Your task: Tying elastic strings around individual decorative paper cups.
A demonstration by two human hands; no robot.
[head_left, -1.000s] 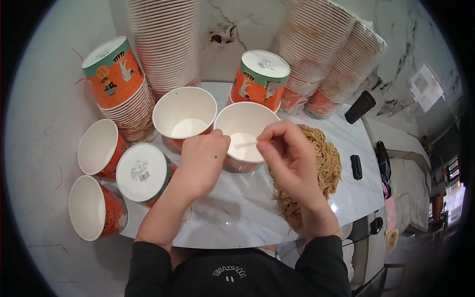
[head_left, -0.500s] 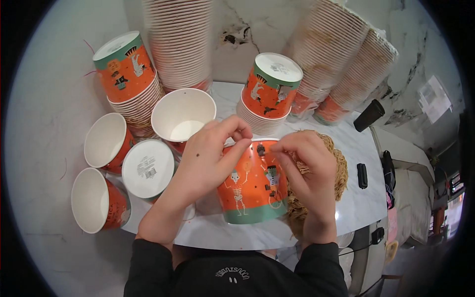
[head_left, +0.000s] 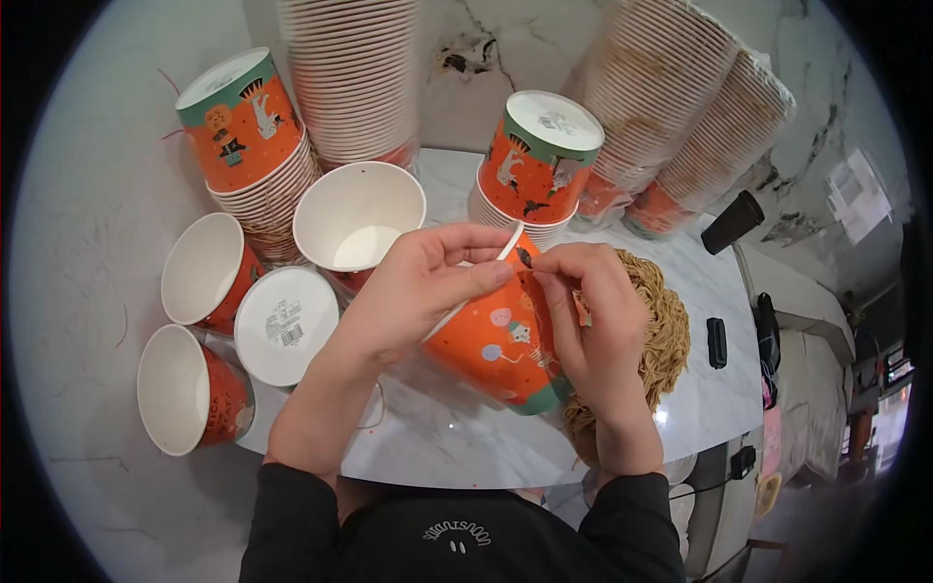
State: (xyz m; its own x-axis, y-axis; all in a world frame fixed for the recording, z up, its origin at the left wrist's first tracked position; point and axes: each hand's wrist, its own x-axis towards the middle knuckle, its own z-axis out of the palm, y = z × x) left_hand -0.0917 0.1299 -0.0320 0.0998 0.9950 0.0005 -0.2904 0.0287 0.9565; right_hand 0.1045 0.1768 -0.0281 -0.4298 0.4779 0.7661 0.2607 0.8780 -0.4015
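Observation:
My left hand (head_left: 423,282) is closed on the rim of an orange and green paper bucket (head_left: 496,345) printed with cartoon figures, its thumb on the outside and its fingers over the edge. The bucket is tilted, with its green base toward the lower right. At the bucket's upper side, my right hand (head_left: 598,311) pinches a thin tan cord with thumb and index finger close to the rim; most of that cord is hidden. A loose curve of cord (head_left: 381,408) lies below my left wrist. Just behind my right hand sits a pile of tan cords (head_left: 666,316).
Upright and upturned paper buckets stand on the left: an open one (head_left: 360,216), an upturned one (head_left: 287,325) and a nested stack (head_left: 243,136). Behind are another upturned stack (head_left: 544,155) and tall wrapped stacks (head_left: 350,78). A black cup (head_left: 732,222) and small black case (head_left: 716,343) are at right.
The bucket has turned and tilted, its base swinging right and up. Its rim now slants upward under my left hand, while my right hand stays pinched beside it.

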